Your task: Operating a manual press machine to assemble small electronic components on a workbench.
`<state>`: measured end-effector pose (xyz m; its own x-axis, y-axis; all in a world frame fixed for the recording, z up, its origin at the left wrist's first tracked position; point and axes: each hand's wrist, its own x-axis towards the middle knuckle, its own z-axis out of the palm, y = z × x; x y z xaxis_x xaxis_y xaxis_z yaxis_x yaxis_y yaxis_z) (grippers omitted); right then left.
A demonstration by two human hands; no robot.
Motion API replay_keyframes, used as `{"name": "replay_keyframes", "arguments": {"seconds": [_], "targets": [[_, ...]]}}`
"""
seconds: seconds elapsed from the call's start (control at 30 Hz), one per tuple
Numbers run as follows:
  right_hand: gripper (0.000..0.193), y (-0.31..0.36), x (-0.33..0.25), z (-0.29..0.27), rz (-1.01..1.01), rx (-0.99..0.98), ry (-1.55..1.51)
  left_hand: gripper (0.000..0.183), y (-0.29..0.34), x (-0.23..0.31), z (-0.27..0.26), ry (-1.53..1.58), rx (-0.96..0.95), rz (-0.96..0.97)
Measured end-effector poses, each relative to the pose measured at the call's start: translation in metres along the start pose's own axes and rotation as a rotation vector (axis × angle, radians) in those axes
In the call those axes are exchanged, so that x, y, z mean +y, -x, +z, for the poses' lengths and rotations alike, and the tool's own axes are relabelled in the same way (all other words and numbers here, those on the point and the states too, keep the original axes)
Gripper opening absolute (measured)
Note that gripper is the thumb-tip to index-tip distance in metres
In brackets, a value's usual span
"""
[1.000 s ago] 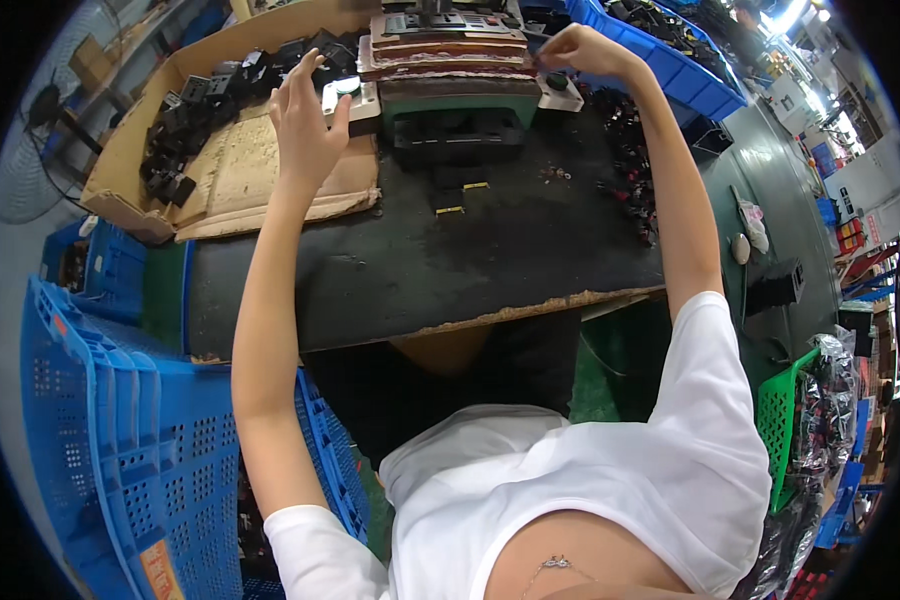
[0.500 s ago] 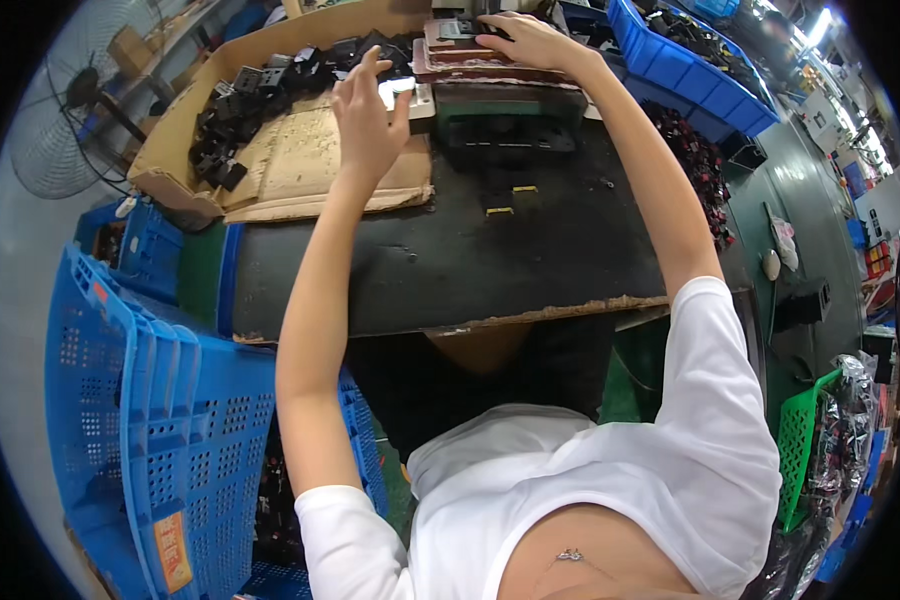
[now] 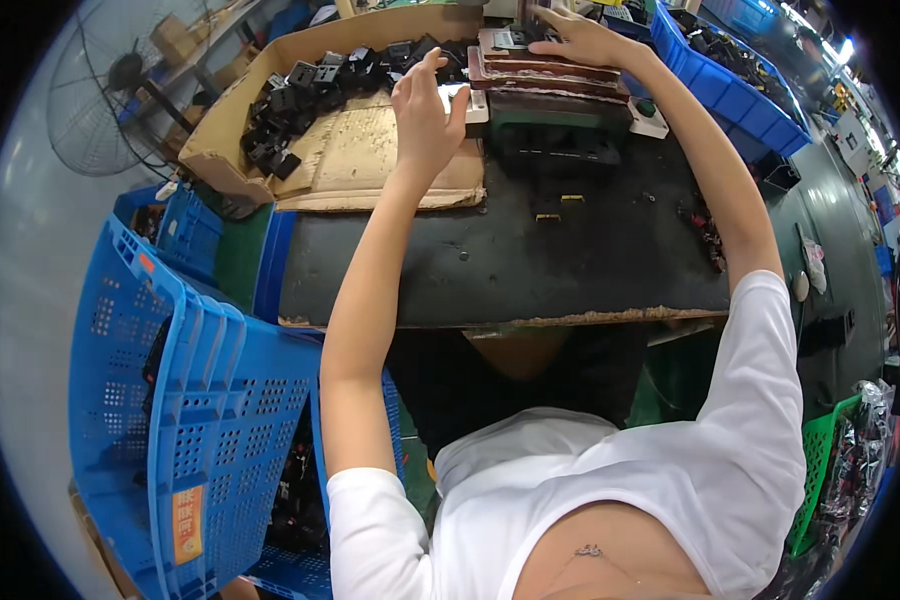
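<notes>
My left hand (image 3: 428, 118) is raised at the far left of the bench, fingers apart and thumb out, beside a white box (image 3: 477, 107). It holds nothing that I can see. My right hand (image 3: 582, 42) reaches to the top of a bench machine with a dark green front (image 3: 555, 125) and reddish-brown stacked plates (image 3: 550, 75). Its thumb and fingers are stretched and apart over a pale metal plate (image 3: 500, 42). A dark piece shows by the fingertips, blurred; contact with it cannot be made out.
Black plastic parts (image 3: 290, 110) fill a cardboard box (image 3: 210, 150) at the left. A white box with a green button (image 3: 648, 118) stands right of the machine. Blue crates (image 3: 740, 90) (image 3: 230, 390) flank the bench. Two small yellow-edged pieces (image 3: 560, 207) lie on the dark bench top (image 3: 430, 270).
The whole view has shifted, so the bench and both arms sit further right in the picture. Both hands stay at nearly the same places on the machine and beside the white box.
</notes>
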<state>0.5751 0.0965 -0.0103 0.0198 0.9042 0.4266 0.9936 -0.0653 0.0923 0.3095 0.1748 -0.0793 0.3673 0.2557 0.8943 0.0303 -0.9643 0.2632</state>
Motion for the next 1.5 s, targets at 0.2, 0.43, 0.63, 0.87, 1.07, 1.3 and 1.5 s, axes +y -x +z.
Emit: {"name": "replay_keyframes", "arguments": {"seconds": [0.2, 0.43, 0.63, 0.87, 1.07, 1.3, 1.5], "targets": [[0.057, -0.002, -0.013, -0.005, -0.072, -0.188, 0.051, 0.050, 0.003, -0.003, -0.003, -0.029, -0.018, -0.015], [0.045, 0.002, 0.003, -0.007, -0.037, 0.021, 0.134, 0.048, 0.000, 0.000, 0.002, -0.020, -0.043, -0.003], [0.038, 0.029, -0.058, -0.046, -0.268, 0.370, 0.431, 0.043, 0.004, -0.002, 0.002, 0.141, -0.040, -0.132], [0.055, 0.096, -0.118, -0.055, -0.304, 0.432, 0.138, 0.026, -0.006, 0.033, -0.011, 1.250, -0.192, -0.783], [0.053, 0.135, -0.139, -0.049, -0.200, 0.564, 0.010, 0.016, -0.006, 0.067, -0.026, 0.862, -0.327, -0.511], [0.047, 0.145, -0.129, -0.018, -0.172, 0.529, -0.103, 0.013, 0.008, 0.072, -0.006, 0.471, -0.388, -0.148], [0.040, 0.147, -0.130, -0.022, -0.111, 0.599, -0.283, 0.012, 0.009, 0.076, -0.001, 0.474, -0.379, -0.124]]}}
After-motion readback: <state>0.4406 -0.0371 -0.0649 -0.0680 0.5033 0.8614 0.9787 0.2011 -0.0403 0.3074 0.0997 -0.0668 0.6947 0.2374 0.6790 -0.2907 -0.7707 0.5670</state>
